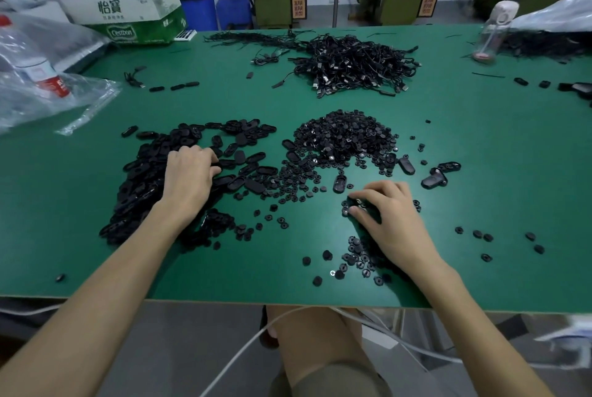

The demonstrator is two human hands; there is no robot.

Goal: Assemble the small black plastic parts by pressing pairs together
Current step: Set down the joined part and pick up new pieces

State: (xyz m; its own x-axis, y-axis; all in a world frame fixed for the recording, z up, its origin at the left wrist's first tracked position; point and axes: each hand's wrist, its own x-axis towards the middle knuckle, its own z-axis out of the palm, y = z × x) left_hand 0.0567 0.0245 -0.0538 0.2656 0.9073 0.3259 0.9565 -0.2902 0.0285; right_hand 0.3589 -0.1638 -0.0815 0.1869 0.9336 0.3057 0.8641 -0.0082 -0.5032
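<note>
Right grip (390, 220), lower right of centre, pinches a round button (358, 204) on the green desk (480, 172); left grip (189, 175) curls into the oval shells (144, 166), hold unclear.

Loose heap of black oval shells (145, 167); alongside, a mound of small round discs (346, 137).

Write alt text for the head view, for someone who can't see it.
Two bare hands work at a green table: the left hand rests on a pile of oval parts, the right hand pinches a small part among scattered round parts. A cable heap lies farther back.
</note>
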